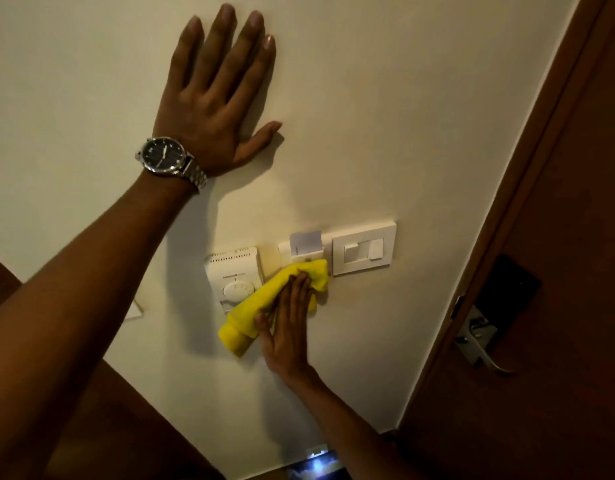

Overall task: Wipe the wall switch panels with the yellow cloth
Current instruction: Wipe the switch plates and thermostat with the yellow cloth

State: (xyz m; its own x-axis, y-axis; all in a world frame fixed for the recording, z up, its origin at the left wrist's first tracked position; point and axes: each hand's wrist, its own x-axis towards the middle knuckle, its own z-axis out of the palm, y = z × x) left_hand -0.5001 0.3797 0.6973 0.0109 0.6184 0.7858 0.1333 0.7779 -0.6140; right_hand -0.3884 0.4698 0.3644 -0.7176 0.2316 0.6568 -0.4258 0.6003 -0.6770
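Observation:
My right hand point(288, 320) presses the yellow cloth point(261, 306) flat against the cream wall, its fingers pointing up. The cloth covers the lower part of the key-card holder panel point(304, 249), which has a card standing in its slot. Just right of it is the white switch panel point(363, 249) with two rocker switches, uncovered. To the left is a white thermostat point(233, 275) with a round dial; the cloth overlaps its lower right corner. My left hand point(218, 95), with a wristwatch, rests flat and spread on the wall well above the panels.
A dark wooden door point(541, 306) with its frame stands to the right, carrying a black electronic lock and a metal lever handle point(482, 344). A pale plate point(134, 311) shows at the left, partly behind my left forearm. Something bright glints at the bottom edge point(316, 462).

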